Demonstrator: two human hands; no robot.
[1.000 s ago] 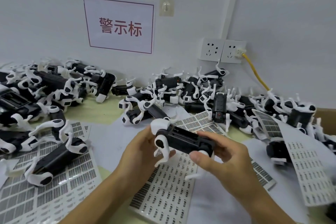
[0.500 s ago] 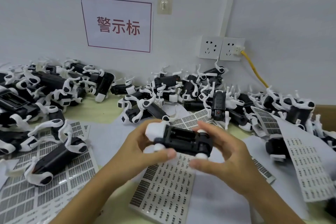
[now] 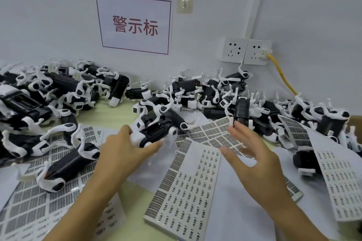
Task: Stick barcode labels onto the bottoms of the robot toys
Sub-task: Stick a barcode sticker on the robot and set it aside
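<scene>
Above the label sheets (image 3: 184,188), left hand (image 3: 125,150) grips one robot toy (image 3: 154,133) — right hand (image 3: 252,154) spread, empty.

The robot toy (image 3: 154,133) in your left hand (image 3: 125,148) is moulded plastic, a matt black body with smooth white legs showing a slight sheen. The label sheet (image 3: 188,188) below is thin paper, its backing faintly glossy. The tabletop (image 3: 113,113) looks smooth, matt pale green. The wall sign (image 3: 135,23) is flat matt paper

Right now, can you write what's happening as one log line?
left hand: holds robot toy, underside up | right hand: open, empty, above label sheet | step: labelling
</scene>
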